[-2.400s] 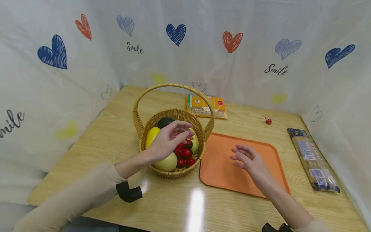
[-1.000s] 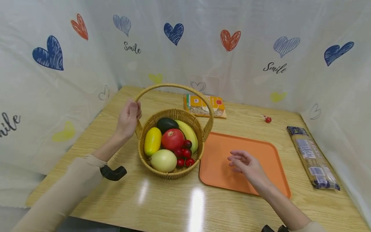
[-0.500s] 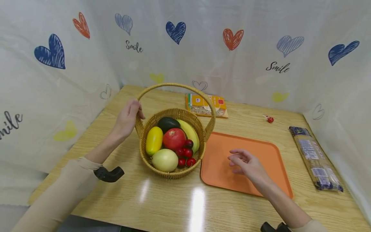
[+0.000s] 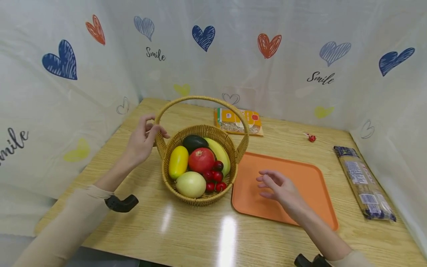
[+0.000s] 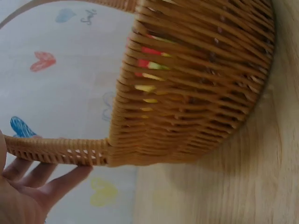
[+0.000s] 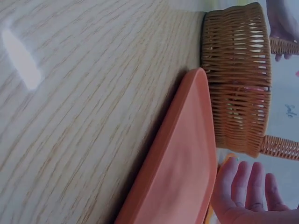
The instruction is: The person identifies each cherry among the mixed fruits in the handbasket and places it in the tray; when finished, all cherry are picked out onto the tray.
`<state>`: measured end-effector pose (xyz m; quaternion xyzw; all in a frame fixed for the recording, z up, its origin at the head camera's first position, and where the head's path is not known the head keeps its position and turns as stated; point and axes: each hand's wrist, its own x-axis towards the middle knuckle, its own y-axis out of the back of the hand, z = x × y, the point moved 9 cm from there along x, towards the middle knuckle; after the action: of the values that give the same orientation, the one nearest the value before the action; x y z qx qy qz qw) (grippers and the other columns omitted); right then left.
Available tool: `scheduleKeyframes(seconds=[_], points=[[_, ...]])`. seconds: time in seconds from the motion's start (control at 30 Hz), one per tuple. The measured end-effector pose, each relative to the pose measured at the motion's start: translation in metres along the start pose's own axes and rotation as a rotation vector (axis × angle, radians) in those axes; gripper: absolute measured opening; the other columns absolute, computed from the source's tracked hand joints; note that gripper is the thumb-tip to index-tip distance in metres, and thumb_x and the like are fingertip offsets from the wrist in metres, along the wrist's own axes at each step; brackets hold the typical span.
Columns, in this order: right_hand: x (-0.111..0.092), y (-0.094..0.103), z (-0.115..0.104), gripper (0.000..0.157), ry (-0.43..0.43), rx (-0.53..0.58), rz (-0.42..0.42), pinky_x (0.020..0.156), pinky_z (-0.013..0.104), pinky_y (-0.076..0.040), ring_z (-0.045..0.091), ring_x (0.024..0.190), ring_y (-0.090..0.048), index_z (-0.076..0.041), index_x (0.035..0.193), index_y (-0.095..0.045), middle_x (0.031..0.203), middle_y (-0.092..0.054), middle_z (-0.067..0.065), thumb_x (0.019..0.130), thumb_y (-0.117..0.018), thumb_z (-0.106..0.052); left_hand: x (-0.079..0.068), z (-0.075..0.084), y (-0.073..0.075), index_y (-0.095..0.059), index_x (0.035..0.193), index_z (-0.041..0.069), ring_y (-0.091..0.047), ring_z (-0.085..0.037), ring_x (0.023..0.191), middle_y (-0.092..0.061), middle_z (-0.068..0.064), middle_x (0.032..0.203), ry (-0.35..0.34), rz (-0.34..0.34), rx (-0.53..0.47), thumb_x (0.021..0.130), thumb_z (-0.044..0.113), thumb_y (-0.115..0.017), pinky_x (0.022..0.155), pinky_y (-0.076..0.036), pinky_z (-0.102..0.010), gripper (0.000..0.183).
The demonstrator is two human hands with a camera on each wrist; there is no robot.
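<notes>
Wicker basket (image 4: 200,201), nearer worktop's (image 4: 190,231) left edge, likely weighty, stiff, best gripped atop handle (image 4: 200,98); left hand (image 4: 141,142) loose-fingered against handle's side, right hand (image 4: 281,190) relaxed, holding nothing.

The head view is bright and fairly even; a strong white glare streaks the table (image 4: 150,237) near its front edge, with a fainter streak to its left; the left wrist view is softer, the basket (image 5: 196,84) slightly blurred and the left hand (image 5: 23,200) shaded; the right wrist view looks cooler and hazy, with glare on the wood and dark shadow along the tray (image 6: 182,163).
</notes>
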<state>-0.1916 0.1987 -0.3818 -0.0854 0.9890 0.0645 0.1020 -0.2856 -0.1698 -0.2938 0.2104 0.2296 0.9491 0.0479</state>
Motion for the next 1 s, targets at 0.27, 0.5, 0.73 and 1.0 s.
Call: scheduleKeyframes(seconds=[0.27,0.5,0.73,1.0], points=[[0.004,-0.013,-0.024,0.041,0.184,-0.044,0.009,0.084,0.042,-0.049,0.029,0.104,-0.060,0.001,0.127,-0.049,0.121,-0.054,0.023,0.093,-0.062,-0.018,-0.001,0.005,0.000,-0.034,0.127,0.002,-0.063,-0.033,0.071,-0.062,-0.019,0.085,-0.140,0.111,0.105,0.102,0.007,-0.039,0.055,-0.042,-0.020,0.026],[0.010,-0.051,-0.051,0.037,0.328,-0.141,-0.045,0.081,0.039,-0.051,0.022,0.099,-0.062,-0.005,0.122,-0.056,0.115,-0.060,0.015,0.089,-0.068,-0.014,-0.002,0.004,0.002,-0.037,0.126,0.008,-0.060,-0.018,0.064,-0.065,-0.010,0.082,-0.144,0.151,0.112,0.103,0.014,-0.040,0.050,-0.036,-0.021,0.024],[0.015,-0.099,-0.077,0.037,0.516,-0.428,-0.120,0.075,0.031,-0.053,0.017,0.087,-0.063,-0.007,0.115,-0.061,0.106,-0.063,0.010,0.082,-0.075,-0.014,-0.002,0.002,0.002,-0.039,0.124,0.008,-0.055,-0.014,0.055,-0.066,-0.008,0.081,-0.165,0.179,0.121,0.102,0.017,-0.041,0.046,-0.032,-0.022,0.023],[0.027,-0.139,-0.079,0.028,0.566,-0.763,-0.252,0.079,0.031,-0.049,0.016,0.090,-0.059,-0.003,0.117,-0.060,0.106,-0.064,0.007,0.091,-0.064,-0.013,-0.004,0.010,0.002,-0.039,0.124,0.005,-0.059,-0.019,0.060,-0.066,-0.014,0.082,-0.154,0.190,0.095,0.102,0.012,-0.042,0.047,-0.032,-0.020,0.024]])
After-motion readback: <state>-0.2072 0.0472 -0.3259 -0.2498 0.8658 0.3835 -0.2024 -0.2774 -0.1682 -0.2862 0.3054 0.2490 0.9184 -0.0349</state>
